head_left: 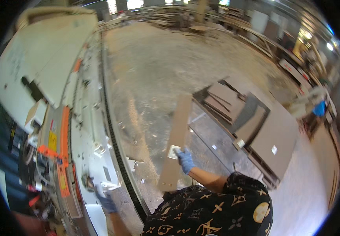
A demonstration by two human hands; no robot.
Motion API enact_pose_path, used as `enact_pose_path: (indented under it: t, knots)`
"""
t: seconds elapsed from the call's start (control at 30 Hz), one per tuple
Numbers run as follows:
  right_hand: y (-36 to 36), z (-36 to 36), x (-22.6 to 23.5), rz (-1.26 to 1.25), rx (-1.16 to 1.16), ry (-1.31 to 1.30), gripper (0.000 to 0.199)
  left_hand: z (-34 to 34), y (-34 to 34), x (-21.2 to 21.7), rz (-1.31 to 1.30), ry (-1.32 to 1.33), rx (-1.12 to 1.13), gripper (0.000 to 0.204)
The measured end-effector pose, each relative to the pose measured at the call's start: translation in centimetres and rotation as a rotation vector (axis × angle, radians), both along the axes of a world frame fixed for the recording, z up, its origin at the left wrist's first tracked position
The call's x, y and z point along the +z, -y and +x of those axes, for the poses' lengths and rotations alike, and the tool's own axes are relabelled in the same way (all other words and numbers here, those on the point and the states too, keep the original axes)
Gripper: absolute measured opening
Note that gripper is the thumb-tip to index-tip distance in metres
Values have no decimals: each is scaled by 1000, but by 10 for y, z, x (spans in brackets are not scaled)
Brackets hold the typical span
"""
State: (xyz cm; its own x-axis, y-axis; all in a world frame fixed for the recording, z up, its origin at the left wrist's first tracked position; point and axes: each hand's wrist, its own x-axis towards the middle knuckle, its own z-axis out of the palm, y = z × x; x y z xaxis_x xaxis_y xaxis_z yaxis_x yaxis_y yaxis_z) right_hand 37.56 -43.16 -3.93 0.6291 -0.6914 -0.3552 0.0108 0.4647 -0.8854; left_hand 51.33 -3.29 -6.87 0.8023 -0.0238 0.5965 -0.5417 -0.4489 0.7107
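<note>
Right hand gripping long brown panel mid-length

Brown boards are stacked on a low cart (several sizes, laid flat) at the right. A dusty concrete floor is spread behind, and timber clutter is piled far back.

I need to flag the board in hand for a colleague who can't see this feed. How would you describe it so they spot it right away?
Start at the long white machine along the left, then look right across the dusty floor. The narrow brown board stands nearly on end there, gripped by the blue-gloved right hand. Unlike the wider brown panels lying flat in stacks further right, it is slim, lifted, and carries a small pale label.
</note>
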Motion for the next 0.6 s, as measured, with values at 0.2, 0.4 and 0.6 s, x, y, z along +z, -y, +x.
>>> enact_pose_path:
  t: [0.2, 0.4, 0.6]
  knots:
    - [-22, 1, 11, -46, -71, 252, 44, -107, 176, 89, 533, -185, -485, 90]
    - [-62, -5, 27, -71, 69, 270, 52, -117, 165, 85, 701, -131, -305, 93]
    - [-93, -19, 49, -215, 659, 327, 53, -113, 99, 56, 479, 15, -77, 82]
